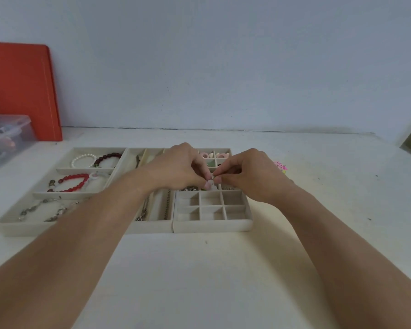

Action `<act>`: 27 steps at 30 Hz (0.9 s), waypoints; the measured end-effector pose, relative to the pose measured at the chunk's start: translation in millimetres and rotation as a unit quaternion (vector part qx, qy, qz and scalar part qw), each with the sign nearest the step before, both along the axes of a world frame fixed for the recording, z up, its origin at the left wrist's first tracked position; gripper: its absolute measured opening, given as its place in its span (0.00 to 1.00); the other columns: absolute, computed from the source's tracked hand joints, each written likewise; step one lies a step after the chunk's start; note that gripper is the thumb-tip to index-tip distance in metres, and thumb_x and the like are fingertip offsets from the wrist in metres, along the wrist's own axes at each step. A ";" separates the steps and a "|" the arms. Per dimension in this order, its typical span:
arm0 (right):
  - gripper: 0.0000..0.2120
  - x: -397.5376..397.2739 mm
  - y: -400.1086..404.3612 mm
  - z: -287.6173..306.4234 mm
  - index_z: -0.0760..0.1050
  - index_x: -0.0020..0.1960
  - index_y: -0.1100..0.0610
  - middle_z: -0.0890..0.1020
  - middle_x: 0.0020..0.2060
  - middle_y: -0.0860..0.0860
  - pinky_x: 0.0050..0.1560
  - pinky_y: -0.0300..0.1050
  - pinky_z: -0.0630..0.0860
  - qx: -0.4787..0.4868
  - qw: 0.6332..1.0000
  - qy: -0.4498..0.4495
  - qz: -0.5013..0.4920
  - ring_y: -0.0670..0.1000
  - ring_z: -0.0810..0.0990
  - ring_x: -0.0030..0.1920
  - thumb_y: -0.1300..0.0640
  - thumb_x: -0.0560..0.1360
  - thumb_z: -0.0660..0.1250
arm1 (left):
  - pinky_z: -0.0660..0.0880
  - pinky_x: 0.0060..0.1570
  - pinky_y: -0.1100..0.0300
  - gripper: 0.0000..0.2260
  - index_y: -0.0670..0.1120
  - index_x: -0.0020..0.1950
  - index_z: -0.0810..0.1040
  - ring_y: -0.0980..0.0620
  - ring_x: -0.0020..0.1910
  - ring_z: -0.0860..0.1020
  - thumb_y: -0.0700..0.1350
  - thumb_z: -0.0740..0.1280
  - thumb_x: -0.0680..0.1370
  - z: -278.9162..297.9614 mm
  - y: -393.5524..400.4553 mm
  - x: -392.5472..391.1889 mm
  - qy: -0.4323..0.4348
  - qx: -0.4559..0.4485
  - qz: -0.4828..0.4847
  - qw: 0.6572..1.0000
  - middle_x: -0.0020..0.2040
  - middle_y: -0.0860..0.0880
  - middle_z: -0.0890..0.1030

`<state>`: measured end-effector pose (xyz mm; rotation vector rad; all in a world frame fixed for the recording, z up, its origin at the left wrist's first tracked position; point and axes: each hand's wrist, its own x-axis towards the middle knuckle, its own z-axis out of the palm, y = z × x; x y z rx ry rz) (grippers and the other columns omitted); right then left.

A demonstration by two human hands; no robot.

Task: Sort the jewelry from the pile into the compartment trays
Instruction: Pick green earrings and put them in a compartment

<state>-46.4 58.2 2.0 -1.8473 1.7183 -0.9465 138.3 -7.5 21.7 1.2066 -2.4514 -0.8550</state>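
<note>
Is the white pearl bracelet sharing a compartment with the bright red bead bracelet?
No, the white pearl bracelet lies beside a dark red one.

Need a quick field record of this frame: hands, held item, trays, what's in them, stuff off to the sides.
left hand: pinches small pale piece
right hand: pinches the same piece
small pale piece: held over grid tray, kind unclear
grid tray: right of three; near cells bare, pink rings in far cells
middle tray: long slots, chains
left tray: pearl bracelet, dark red bracelet, red bracelet, silver bracelet
pile: pink bits behind right hand
left side: orange board, clear box
</note>
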 end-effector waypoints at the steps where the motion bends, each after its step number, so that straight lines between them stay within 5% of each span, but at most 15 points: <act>1: 0.04 0.6 -0.5 -1.0 0.87 0.44 0.49 0.82 0.30 0.43 0.31 0.27 0.65 0.001 1.000 0.005 0.000 0.38 0.75 0.29 0.53 0.70 0.79 | 0.65 0.32 0.79 0.04 0.51 0.41 0.88 0.86 0.42 0.67 0.45 0.80 0.69 -0.7 -1.6 0.0 0.001 -0.007 -0.006 1.000 0.30 0.63 0.81; 4: 0.04 0.2 -1.3 -3.0 0.88 0.45 0.49 0.82 0.29 0.41 0.31 0.27 0.65 0.003 1.000 0.010 0.002 0.37 0.75 0.28 0.53 0.70 0.79 | 0.64 0.30 0.80 0.04 0.50 0.42 0.88 0.83 0.45 0.59 0.44 0.80 0.70 0.5 -5.6 0.9 0.007 -0.021 -0.018 1.000 0.24 0.64 0.77; 6: 0.04 0.6 -0.5 -3.0 0.88 0.46 0.49 0.79 0.25 0.38 0.30 0.27 0.65 0.005 1.000 0.014 0.006 0.38 0.75 0.27 0.54 0.71 0.79 | 0.64 0.28 0.78 0.04 0.50 0.43 0.88 0.86 0.40 0.66 0.45 0.80 0.70 0.4 -7.1 0.6 -0.008 -0.027 -0.019 0.999 0.23 0.64 0.76; 10: 0.04 4.8 1.5 -2.3 0.88 0.45 0.48 0.74 0.21 0.40 0.27 0.30 0.63 0.008 0.999 0.032 0.014 0.42 0.68 0.24 0.54 0.70 0.78 | 0.62 0.25 0.76 0.05 0.50 0.44 0.88 0.73 0.26 0.72 0.46 0.80 0.70 -2.0 -7.3 -1.0 -0.044 -0.028 -0.013 0.999 0.22 0.64 0.74; 12: 0.03 5.9 1.7 -1.7 0.87 0.45 0.49 0.73 0.20 0.40 0.27 0.30 0.63 0.009 0.999 0.040 0.015 0.43 0.68 0.24 0.54 0.71 0.78 | 0.63 0.26 0.78 0.05 0.49 0.46 0.88 0.84 0.33 0.69 0.45 0.79 0.71 -3.1 -7.9 -1.3 -0.042 -0.028 -0.017 0.999 0.21 0.66 0.74; 14: 0.03 6.7 1.8 -1.3 0.87 0.45 0.49 0.73 0.19 0.37 0.27 0.29 0.64 0.012 0.999 0.049 0.017 0.41 0.70 0.24 0.55 0.72 0.77 | 0.63 0.28 0.81 0.06 0.48 0.47 0.88 0.87 0.41 0.54 0.45 0.79 0.72 -3.4 -8.6 -1.6 -0.039 -0.028 -0.020 0.999 0.21 0.67 0.73; 16: 0.03 7.7 1.6 -2.8 0.87 0.45 0.48 0.76 0.21 0.37 0.29 0.28 0.65 0.009 0.998 0.059 0.018 0.39 0.72 0.26 0.54 0.72 0.78 | 0.64 0.27 0.80 0.05 0.49 0.49 0.88 0.87 0.39 0.62 0.45 0.77 0.73 -3.2 -9.6 -1.8 -0.051 -0.020 -0.026 0.998 0.21 0.66 0.73; 18: 0.03 8.6 0.5 -5.5 0.87 0.45 0.46 0.79 0.26 0.42 0.31 0.29 0.65 0.000 0.997 0.071 0.015 0.41 0.71 0.29 0.52 0.71 0.78 | 0.63 0.26 0.77 0.05 0.50 0.50 0.88 0.75 0.27 0.72 0.45 0.76 0.74 -1.9 -9.1 -1.7 -0.072 -0.020 -0.030 0.997 0.21 0.65 0.73; 24: 0.02 6.5 -3.5 -7.2 0.87 0.45 0.45 0.84 0.38 0.51 0.42 0.47 0.73 0.009 0.994 0.110 0.001 0.53 0.78 0.40 0.51 0.72 0.77 | 0.65 0.27 0.75 0.05 0.52 0.51 0.87 0.68 0.26 0.73 0.46 0.75 0.75 -1.7 -8.0 -0.6 -0.090 -0.028 -0.028 0.995 0.29 0.62 0.78; 27: 0.03 6.2 -2.4 -6.7 0.87 0.47 0.45 0.84 0.39 0.51 0.43 0.45 0.74 0.014 0.991 0.131 0.001 0.53 0.79 0.42 0.50 0.73 0.75 | 0.67 0.32 0.71 0.05 0.52 0.49 0.87 0.63 0.30 0.74 0.45 0.76 0.74 -0.3 -9.0 2.1 -0.082 -0.030 -0.022 0.996 0.35 0.56 0.80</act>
